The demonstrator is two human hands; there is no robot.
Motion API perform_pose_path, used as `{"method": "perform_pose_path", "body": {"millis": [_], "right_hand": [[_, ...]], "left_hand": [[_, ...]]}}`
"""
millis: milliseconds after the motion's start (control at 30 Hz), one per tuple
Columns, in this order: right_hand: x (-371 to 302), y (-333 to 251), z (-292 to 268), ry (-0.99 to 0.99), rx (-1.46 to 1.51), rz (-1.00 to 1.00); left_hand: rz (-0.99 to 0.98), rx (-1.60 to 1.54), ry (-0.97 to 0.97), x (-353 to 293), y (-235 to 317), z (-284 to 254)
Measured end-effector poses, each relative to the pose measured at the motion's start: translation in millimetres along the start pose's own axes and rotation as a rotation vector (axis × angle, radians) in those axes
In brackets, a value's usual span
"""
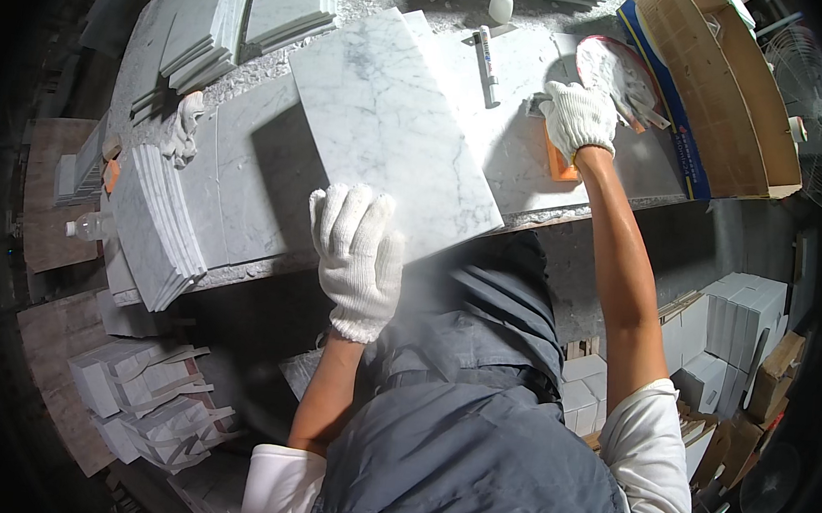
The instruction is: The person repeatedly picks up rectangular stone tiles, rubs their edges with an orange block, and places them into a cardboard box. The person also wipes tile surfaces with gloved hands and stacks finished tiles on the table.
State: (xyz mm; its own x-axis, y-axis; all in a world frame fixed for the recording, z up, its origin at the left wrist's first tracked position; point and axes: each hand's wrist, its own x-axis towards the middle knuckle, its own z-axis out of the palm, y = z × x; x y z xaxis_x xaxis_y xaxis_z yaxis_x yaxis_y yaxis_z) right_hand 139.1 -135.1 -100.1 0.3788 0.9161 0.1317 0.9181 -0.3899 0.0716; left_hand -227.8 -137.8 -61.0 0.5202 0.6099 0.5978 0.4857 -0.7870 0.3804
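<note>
A rectangular white marble tile (401, 132) with grey veins lies at an angle over the worktable, casting a dark shadow to its left. My left hand (359, 253), in a white knitted glove, grips its near left edge; the thumb is hidden. To the right, my gloved right hand (578, 116) is closed over an orange tool (561, 157) by the tabletop. The glove covers much of it, so its exact kind does not show. Just beyond that hand sits a red-rimmed dish (615, 66) of white paste, with an orange-handled spreader (645, 111) at its side.
A marker pen (488, 66) and a white squeeze bottle (501, 4) stand behind the tile. An open cardboard box (718, 87) borders the right. Stacked tiles (161, 220) line the left, near a crumpled glove (184, 131). White boxes (740, 318) and a fan (817, 113) are off the table.
</note>
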Motion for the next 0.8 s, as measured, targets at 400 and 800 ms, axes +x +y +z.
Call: {"method": "perform_pose_path", "body": {"millis": [400, 800], "right_hand": [[-35.3, -23.2, -68.0, 0.452, 0.508, -0.169], [-104.1, -97.1, -139.3, -0.142, 0.478, -0.422]], "left_hand": [[-0.005, 0.012, -0.008, -5.1, -3.1, 1.0], [0.008, 0.033, -0.003, 0.0, -0.5, -1.5]]}}
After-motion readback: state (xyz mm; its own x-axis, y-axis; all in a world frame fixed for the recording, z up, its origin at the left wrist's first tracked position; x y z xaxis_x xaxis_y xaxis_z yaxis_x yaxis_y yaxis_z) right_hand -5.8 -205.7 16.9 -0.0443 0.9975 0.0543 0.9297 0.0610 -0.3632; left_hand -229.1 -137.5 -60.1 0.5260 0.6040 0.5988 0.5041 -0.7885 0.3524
